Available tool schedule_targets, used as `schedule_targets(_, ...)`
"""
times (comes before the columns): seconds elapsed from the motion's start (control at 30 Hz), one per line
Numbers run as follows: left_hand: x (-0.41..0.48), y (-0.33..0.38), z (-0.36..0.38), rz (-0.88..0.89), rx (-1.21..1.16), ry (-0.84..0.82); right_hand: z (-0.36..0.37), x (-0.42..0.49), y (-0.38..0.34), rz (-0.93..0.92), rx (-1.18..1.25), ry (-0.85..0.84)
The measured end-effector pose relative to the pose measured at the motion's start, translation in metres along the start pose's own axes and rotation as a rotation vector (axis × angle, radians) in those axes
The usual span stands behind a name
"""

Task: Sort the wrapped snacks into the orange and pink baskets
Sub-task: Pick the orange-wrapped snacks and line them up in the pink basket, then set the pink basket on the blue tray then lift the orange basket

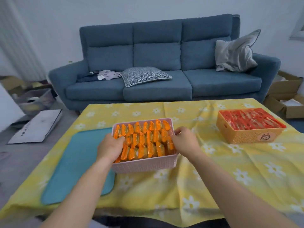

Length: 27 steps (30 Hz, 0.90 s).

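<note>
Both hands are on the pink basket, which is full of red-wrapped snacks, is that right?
Not quite: the head view shows the pink basket holding orange-wrapped snacks; the red-wrapped snacks fill the orange basket. The left hand and right hand are on the pink basket.

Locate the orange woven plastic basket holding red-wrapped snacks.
In the head view, the orange woven plastic basket stands at the right of the yellow flowered tablecloth, apart from the pink woven basket.

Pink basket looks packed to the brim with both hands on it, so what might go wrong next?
The orange snacks fill the pink basket right to its rim, so tilting it could spill some. The yellow cloth is wrinkled; sliding the basket may bunch it and shift the orange basket.
</note>
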State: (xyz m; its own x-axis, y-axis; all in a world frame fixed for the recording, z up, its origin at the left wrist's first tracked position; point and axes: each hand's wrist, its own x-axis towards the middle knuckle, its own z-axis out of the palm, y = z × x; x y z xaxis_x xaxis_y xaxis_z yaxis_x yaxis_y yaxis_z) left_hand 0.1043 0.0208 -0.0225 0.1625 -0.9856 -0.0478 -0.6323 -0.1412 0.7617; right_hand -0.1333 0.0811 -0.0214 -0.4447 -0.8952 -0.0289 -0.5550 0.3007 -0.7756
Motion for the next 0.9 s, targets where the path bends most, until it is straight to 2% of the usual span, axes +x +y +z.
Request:
schedule_targets(0.17,0.035,-0.046,-0.067,-0.024,-0.11,0.139,0.065,0.013,-0.058,-0.059,0.034,-0.104)
schedule_targets(0.3,0.062,-0.08,-0.103,-0.031,-0.279,0.251,0.124,0.028,-0.086,-0.032,0.118,-0.144)
schedule_targets(0.43,0.095,-0.119,-0.124,-0.121,-0.427,0.324,0.178,0.038,-0.107,-0.009,0.155,-0.191)
schedule_targets(0.6,0.128,-0.146,-0.124,-0.232,-0.354,0.315,0.225,0.047,-0.128,-0.017,0.116,-0.241)
schedule_targets(0.77,0.145,-0.162,-0.112,-0.325,-0.514,0.275,0.247,0.065,-0.13,0.02,0.085,-0.202)
schedule_targets(0.83,0.141,-0.152,-0.11,-0.303,-0.56,0.274,0.255,0.071,-0.131,0.041,0.135,-0.192)
schedule_targets(0.9,0.143,-0.149,-0.106,-0.26,-0.501,0.287,0.26,0.076,-0.133,0.044,0.153,-0.184)
